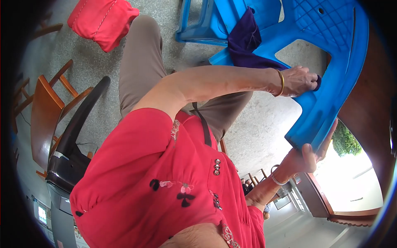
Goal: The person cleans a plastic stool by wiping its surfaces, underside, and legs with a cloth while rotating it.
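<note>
A blue plastic chair point(326, 25) with a lattice pattern lies tilted at the upper right. My left hand point(300, 80), with a gold bracelet at its wrist, is closed on a dark purple cloth point(244, 39) and presses it against the chair. The cloth trails back from the fist over the blue plastic. Below, my right hand point(308, 157), with a silver bracelet, holds the lower end of the same chair part, thumb on the near side and fingers partly hidden behind it.
Another blue plastic piece of furniture point(202, 25) stands at the top. A red cloth-covered object point(103, 20) is at the upper left. Wooden chairs point(47, 120) and a dark curved armrest point(78, 120) are at the left. A brown surface point(372, 87) borders the right side.
</note>
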Available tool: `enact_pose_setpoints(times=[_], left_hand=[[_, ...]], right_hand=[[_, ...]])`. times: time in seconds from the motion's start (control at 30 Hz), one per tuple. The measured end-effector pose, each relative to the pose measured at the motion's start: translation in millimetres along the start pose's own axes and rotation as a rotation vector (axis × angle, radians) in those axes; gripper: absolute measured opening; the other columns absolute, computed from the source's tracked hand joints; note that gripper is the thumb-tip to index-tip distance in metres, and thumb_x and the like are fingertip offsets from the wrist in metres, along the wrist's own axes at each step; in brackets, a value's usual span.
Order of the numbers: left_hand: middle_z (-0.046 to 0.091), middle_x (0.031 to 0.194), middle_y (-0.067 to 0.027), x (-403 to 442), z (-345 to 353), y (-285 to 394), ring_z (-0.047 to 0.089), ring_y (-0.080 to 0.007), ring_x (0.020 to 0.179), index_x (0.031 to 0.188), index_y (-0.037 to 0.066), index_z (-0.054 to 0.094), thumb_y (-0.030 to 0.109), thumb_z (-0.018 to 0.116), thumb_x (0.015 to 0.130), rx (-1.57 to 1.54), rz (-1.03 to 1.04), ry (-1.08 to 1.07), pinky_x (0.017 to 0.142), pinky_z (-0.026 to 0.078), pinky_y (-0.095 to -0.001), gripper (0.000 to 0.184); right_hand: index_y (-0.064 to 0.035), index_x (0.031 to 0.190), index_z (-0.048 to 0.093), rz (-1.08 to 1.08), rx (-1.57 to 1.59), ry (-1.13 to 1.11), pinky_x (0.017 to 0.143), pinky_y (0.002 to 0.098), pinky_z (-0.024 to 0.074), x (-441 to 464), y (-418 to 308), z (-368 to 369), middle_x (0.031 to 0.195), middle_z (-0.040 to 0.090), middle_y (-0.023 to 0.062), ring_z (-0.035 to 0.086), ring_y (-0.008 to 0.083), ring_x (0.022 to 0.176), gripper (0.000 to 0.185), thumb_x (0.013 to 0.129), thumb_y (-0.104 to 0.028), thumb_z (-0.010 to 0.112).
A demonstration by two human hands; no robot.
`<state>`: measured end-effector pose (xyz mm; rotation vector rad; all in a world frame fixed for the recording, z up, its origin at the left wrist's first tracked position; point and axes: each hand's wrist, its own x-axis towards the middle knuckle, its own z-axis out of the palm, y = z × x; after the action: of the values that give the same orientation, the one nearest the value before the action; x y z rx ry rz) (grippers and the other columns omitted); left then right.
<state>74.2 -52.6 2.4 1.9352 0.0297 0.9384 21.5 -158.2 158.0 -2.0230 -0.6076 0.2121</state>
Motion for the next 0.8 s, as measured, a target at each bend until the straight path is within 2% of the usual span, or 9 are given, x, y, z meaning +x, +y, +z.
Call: enact_pose_setpoints(times=[0.1,0.17,0.2,0.37,0.47,0.53,0.7,0.77,0.8], left_hand=[[0.059,0.102,-0.0151,11.8,6.0,-5.3,0.061,-0.0317,0.088,0.1,0.004,0.065,0.004,0.06,0.08,-0.015,-0.053,0.01,0.083,0.051,-0.041,0.021],[0.059,0.104,-0.016,25.9,2.9,-5.8,0.061,-0.0323,0.089,0.101,0.003,0.067,0.004,0.058,0.081,-0.05,-0.09,-0.014,0.083,0.051,-0.0415,0.022],[0.06,0.106,-0.0165,34.3,4.9,-6.9,0.062,-0.0326,0.09,0.103,0.004,0.067,0.004,0.056,0.083,-0.031,-0.106,-0.037,0.084,0.051,-0.0409,0.022],[0.059,0.106,-0.017,56.8,17.3,-18.0,0.062,-0.0338,0.096,0.107,0.004,0.066,0.005,0.05,0.088,0.047,-0.139,-0.054,0.085,0.052,-0.0393,0.025],[0.059,0.102,-0.0166,50.6,17.3,-14.2,0.062,-0.0339,0.098,0.104,0.004,0.066,0.007,0.05,0.089,-0.02,-0.163,-0.024,0.084,0.052,-0.0401,0.022],[0.058,0.101,-0.0163,31.4,11.3,-1.8,0.062,-0.0334,0.095,0.106,0.003,0.063,0.007,0.054,0.087,-0.159,-0.121,0.004,0.084,0.052,-0.0415,0.021],[0.055,0.093,-0.0153,-24.6,4.7,6.4,0.06,-0.0319,0.083,0.1,0.003,0.058,0.002,0.06,0.083,-0.076,-0.033,-0.02,0.076,0.05,-0.041,0.017],[0.054,0.091,-0.0154,-32.4,7.9,-3.8,0.058,-0.0319,0.081,0.096,0.003,0.059,0.003,0.06,0.084,-0.111,-0.207,-0.04,0.072,0.048,-0.042,0.012],[0.054,0.091,-0.0154,-30.4,4.9,-0.3,0.058,-0.0319,0.081,0.096,0.003,0.059,0.003,0.06,0.084,-0.112,-0.206,-0.041,0.072,0.048,-0.042,0.012]], right_hand=[[0.005,0.144,0.036,0.039,0.024,0.024,0.106,0.046,0.0377,6.9,0.0,-2.7,0.137,0.046,0.0241,0.045,0.0384,0.127,0.108,0.048,-0.034,0.067],[0.0037,0.141,0.041,-0.052,0.004,-0.004,0.099,0.044,0.047,14.7,6.8,-7.0,0.131,0.051,0.0245,0.054,0.0375,0.118,0.097,0.053,-0.031,0.059],[0.0037,0.141,0.041,-0.052,0.007,-0.004,0.099,0.044,0.047,17.6,6.9,-7.7,0.131,0.051,0.0245,0.054,0.0375,0.118,0.097,0.053,-0.031,0.059],[0.0026,0.142,0.041,-0.013,0.008,0.003,0.1,0.0441,0.0454,29.8,4.0,-9.7,0.133,0.051,0.0223,0.052,0.0357,0.121,0.104,0.049,-0.036,0.067],[0.0019,0.142,0.041,-0.039,0.002,-0.007,0.101,0.0439,0.0451,32.8,6.1,-10.1,0.134,0.051,0.022,0.052,0.0345,0.121,0.102,0.05,-0.034,0.067],[0.0023,0.142,0.041,-0.029,0.019,-0.017,0.102,0.0432,0.0442,32.7,6.7,-11.3,0.133,0.051,0.0217,0.052,0.034,0.121,0.101,0.051,-0.033,0.066],[0.0038,0.141,0.041,-0.02,0.039,-0.01,0.104,0.0413,0.0427,27.7,4.1,-8.8,0.133,0.051,0.021,0.052,0.0331,0.121,0.099,0.051,-0.03,0.065],[0.0048,0.141,0.041,-0.028,0.057,0.003,0.103,0.041,0.0429,26.8,3.3,-5.1,0.132,0.051,0.0213,0.052,0.0336,0.12,0.099,0.051,-0.03,0.065],[0.0048,0.141,0.041,-0.027,0.056,0.004,0.103,0.041,0.0429,27.0,3.1,-5.8,0.132,0.051,0.0213,0.052,0.0336,0.12,0.099,0.051,-0.03,0.065]])
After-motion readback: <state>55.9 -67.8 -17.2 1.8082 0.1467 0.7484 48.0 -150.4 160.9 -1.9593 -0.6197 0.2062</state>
